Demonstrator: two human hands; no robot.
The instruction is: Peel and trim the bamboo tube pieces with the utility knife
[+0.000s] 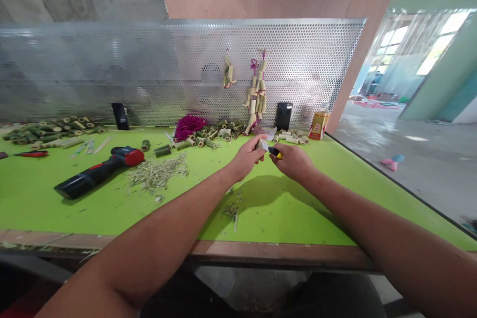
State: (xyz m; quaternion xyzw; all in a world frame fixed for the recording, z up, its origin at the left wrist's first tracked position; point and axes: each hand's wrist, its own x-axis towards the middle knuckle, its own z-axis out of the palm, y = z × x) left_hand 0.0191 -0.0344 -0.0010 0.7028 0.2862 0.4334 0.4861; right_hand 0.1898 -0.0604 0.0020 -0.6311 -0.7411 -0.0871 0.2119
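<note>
My left hand (245,159) is closed around a short bamboo piece (259,144), mostly covered by the fingers. In my right hand (296,161) is a black and yellow utility knife (275,152), its blade lying against the bamboo. Both hands are above the green tabletop (313,208), near its far side. Below them lies a small heap of bamboo shavings (231,209). Behind the hands, cut pale bamboo pieces (292,136) lie in a group.
To the left are a cordless drill (99,171), a larger shavings pile (160,171), green bamboo pieces (52,131) and purple cord (189,127). Bamboo figures (257,92) hang on the perforated metal panel (149,69). A phone (283,116) and a gold-red container (318,125) stand at the back.
</note>
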